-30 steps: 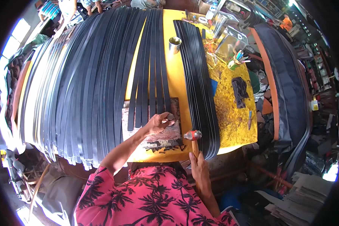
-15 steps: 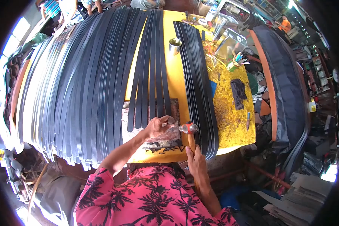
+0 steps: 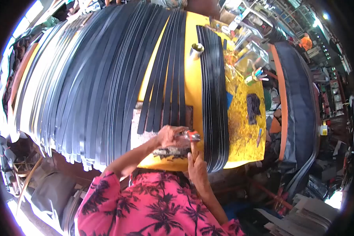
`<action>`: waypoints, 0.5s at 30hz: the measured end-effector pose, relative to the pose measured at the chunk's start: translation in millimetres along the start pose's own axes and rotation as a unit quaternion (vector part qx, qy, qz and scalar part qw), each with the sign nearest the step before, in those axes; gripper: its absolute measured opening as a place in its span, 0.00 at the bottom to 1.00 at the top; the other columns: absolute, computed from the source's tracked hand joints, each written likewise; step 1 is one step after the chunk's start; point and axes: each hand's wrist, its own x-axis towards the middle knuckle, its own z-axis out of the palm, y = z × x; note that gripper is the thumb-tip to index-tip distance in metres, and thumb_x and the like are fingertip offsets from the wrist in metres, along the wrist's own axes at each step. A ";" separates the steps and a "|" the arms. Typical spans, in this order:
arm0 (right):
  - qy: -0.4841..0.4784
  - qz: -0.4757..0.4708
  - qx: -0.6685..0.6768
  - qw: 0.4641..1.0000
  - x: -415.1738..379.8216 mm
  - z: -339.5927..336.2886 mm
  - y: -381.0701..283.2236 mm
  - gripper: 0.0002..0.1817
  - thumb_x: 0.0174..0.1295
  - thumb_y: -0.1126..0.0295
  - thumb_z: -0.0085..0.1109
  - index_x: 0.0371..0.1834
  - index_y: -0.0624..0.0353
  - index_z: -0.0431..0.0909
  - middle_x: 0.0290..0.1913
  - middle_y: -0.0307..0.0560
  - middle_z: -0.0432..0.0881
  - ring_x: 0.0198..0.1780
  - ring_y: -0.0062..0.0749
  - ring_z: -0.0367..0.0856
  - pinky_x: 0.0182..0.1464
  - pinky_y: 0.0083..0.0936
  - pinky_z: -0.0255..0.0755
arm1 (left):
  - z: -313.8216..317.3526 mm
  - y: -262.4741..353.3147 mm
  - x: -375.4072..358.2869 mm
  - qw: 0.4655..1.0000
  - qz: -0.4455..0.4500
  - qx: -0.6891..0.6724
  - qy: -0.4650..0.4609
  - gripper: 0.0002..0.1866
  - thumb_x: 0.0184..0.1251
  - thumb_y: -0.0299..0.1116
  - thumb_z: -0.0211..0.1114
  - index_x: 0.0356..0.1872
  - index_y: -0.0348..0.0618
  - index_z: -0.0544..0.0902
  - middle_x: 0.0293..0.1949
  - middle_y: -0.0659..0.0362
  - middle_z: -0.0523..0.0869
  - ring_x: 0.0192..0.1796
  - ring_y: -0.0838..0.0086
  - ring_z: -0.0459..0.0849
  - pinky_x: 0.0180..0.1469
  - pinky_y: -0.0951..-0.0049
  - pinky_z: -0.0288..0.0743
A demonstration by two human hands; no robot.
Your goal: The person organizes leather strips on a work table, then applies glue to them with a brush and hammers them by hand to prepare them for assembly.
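My right hand [image 3: 198, 170] is closed round the wooden handle of a hammer [image 3: 193, 136], whose metal head has a red band. The head is right by the fingers of my left hand [image 3: 170, 136]. Those fingers are bent round a short round-ended metal tool, mostly hidden now by the hand and hammer. Both hands are over a worn pinkish slab [image 3: 139, 126] at the table's near edge. Ends of several black straps [image 3: 163, 112] lie across the slab, just beyond my left hand. Small dark scraps [image 3: 169, 156] lie along its near side.
Many black straps [image 3: 94, 86] cover the left of the yellow table [image 3: 244, 145]. Another strap bundle [image 3: 215, 106] lies to the right. Beyond are a metal cup [image 3: 196, 51], a dark cloth [image 3: 253, 108] and a holder of pens [image 3: 255, 76]. People are at the far side.
The hammer head has come closer to my left hand and now overlaps its fingertips. My left hand has turned over the tool. The whole view has shifted and tilted slightly.
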 end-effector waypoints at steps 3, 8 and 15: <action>-0.064 0.043 -0.032 0.996 -11.4 -28.3 -10.3 0.23 0.74 0.53 0.47 0.44 0.67 0.71 0.32 0.74 0.79 0.40 0.71 0.79 0.36 0.53 0.72 | 13.6 -3.7 -3.7 0.999 0.017 0.023 0.042 0.26 0.59 0.43 0.69 0.58 0.43 0.79 0.48 0.46 0.86 0.46 0.53 0.87 0.45 0.60 0.81; 0.079 0.103 0.024 0.991 -7.5 -63.5 45.0 0.28 0.71 0.44 0.48 0.42 0.65 0.73 0.30 0.69 0.80 0.36 0.68 0.80 0.35 0.53 0.71 | 43.6 42.3 -9.3 0.915 -0.171 -0.357 -0.076 0.21 0.74 0.46 0.61 0.52 0.37 0.81 0.42 0.61 0.85 0.44 0.79 0.79 0.44 0.68 0.77; 0.194 0.128 -0.161 0.959 70.4 -137.2 199.8 0.21 0.73 0.51 0.48 0.53 0.59 0.71 0.34 0.65 0.83 0.38 0.66 0.81 0.38 0.55 0.72 | 158.0 108.1 90.0 0.985 -0.091 -0.142 -0.029 0.20 0.65 0.43 0.68 0.48 0.36 0.84 0.40 0.42 0.85 0.46 0.52 0.84 0.48 0.59 0.77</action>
